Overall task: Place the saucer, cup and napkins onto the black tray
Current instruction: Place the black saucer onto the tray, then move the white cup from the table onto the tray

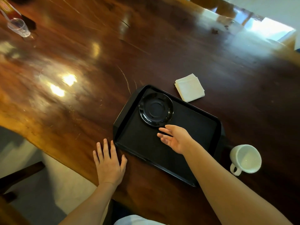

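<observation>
The black tray (146, 148) lies on the dark wooden table in front of me. A black saucer (155, 109) rests inside it, in its far left corner. My right hand (176, 138) hovers open over the tray just below the saucer, fingers apart and holding nothing. My left hand (109, 163) lies flat on the table, fingers spread, at the tray's near left corner. A white cup (246, 158) stands on the table to the right of the tray, handle toward me. A stack of white napkins (190, 87) lies on the table just beyond the tray's far edge.
A clear plastic cup (19, 27) stands at the far left of the table beside a red box (8, 8). The table's curved near edge (53, 153) runs to the left of my left hand, with floor and a chair (19, 174) below it.
</observation>
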Tool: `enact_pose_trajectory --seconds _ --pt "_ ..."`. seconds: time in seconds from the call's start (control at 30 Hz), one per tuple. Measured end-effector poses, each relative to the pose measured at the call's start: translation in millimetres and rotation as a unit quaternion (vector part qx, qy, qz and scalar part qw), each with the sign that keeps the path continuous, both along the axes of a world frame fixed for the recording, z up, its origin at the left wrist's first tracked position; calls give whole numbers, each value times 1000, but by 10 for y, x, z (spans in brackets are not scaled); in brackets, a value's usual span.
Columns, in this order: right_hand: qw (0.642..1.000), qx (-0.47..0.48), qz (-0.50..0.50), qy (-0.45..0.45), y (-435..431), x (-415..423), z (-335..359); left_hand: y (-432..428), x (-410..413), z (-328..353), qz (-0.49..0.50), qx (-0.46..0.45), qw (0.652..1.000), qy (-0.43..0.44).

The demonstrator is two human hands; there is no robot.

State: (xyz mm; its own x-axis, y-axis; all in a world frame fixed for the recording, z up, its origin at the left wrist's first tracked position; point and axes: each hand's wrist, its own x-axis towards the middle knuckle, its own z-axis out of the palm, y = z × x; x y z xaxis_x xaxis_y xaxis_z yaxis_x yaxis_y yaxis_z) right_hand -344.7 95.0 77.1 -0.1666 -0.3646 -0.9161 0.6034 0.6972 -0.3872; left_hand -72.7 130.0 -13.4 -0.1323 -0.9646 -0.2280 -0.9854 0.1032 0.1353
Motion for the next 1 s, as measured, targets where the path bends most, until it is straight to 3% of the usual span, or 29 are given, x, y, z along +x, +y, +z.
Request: enact_pose_trajectory --seconds 0.2,0.73,1.0 --pt "998 27 -15 51 579 -279 39 216 -134 -16 17 2 1000 8" --pt "956 109 -236 135 2143 -880 44 385 -422 -46 91 17 996 -1" --pt "943 43 -300 136 2105 -1040 121 387 -426 -30 100 3 995 15"
